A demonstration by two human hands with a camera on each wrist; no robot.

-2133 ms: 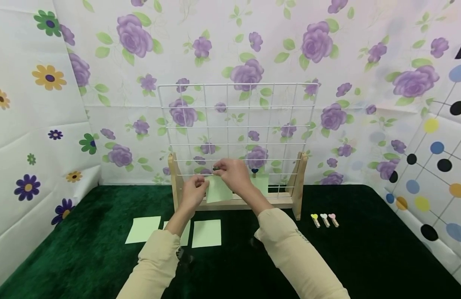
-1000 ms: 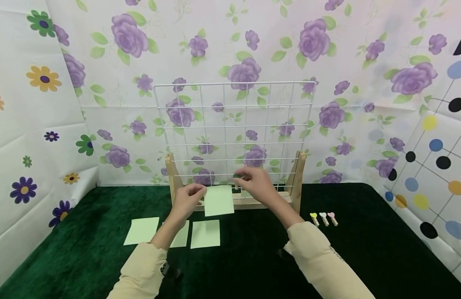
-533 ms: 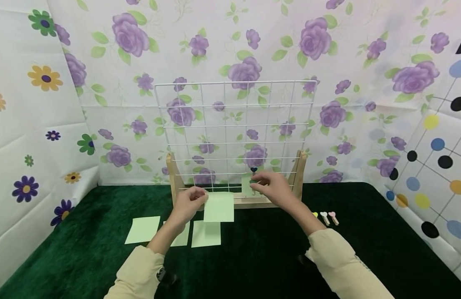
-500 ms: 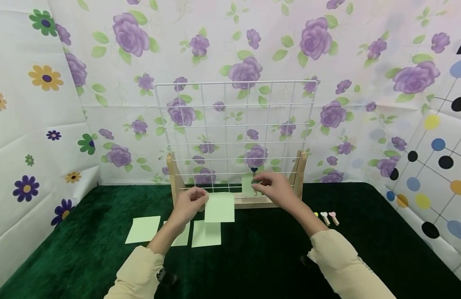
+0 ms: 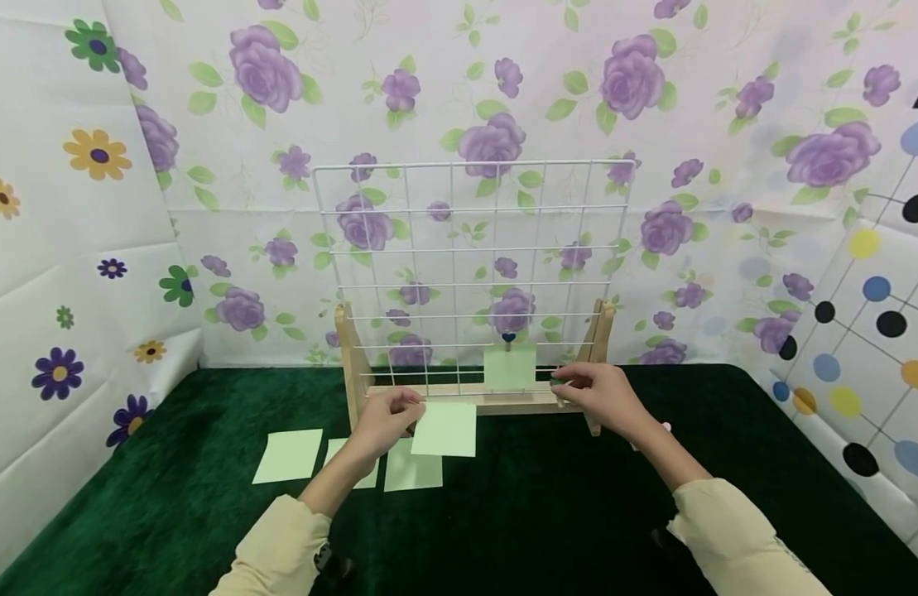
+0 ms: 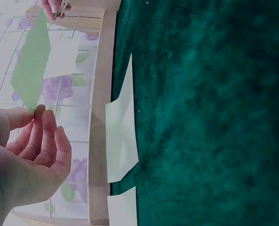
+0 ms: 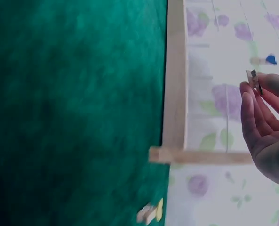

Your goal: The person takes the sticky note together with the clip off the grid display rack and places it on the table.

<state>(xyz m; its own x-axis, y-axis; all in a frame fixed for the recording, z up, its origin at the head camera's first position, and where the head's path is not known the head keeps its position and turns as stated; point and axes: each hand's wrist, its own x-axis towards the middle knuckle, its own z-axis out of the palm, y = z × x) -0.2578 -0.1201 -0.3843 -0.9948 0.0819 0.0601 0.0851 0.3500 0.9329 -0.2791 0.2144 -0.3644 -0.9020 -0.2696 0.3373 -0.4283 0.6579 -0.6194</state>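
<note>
My left hand pinches a pale green square paper note by its upper left corner, in front of the rack and over the notes on the cloth. In the left wrist view, thumb and fingertips hold this note. Near the rack's right foot, my right hand pinches a small wooden clothespin between thumb and fingers; it has a dark green piece in the head view. Another green note hangs on the white wire grid under a clothespin with a dark blue heart.
Three more green notes lie on the dark green cloth at left: one note, a half-covered note, another note. A pink-heart clothespin peeks past my right forearm. Wooden legs support the grid.
Both hands have come away from the grid. The left has lowered its note toward me; the right has moved right with the clothespin, and its forearm now hides most of the spare clothespins.
</note>
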